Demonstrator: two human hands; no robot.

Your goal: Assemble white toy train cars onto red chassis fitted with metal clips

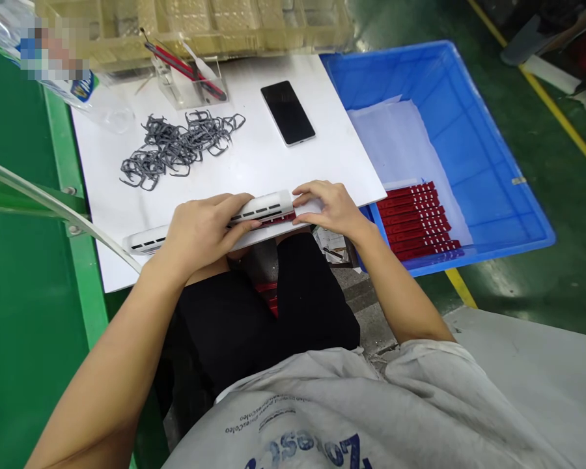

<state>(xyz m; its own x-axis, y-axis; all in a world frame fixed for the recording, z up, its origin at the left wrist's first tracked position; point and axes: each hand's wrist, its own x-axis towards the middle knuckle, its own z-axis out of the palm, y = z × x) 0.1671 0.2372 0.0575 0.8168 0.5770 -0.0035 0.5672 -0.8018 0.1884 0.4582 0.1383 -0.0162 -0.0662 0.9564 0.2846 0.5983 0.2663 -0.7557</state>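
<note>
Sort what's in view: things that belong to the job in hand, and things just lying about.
Seemingly part of the job:
White slotted piece, gripped by the left hand, right hand at its end
Red strips in the blue bin
Grey clips, probably

Apparently just lying about:
Phone
Clear bottle

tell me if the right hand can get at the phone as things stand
Probably yes: the phone lies just beyond the right hand on the white tabletop, with nothing visible between them, though that hand is at the end of the white part.
</note>
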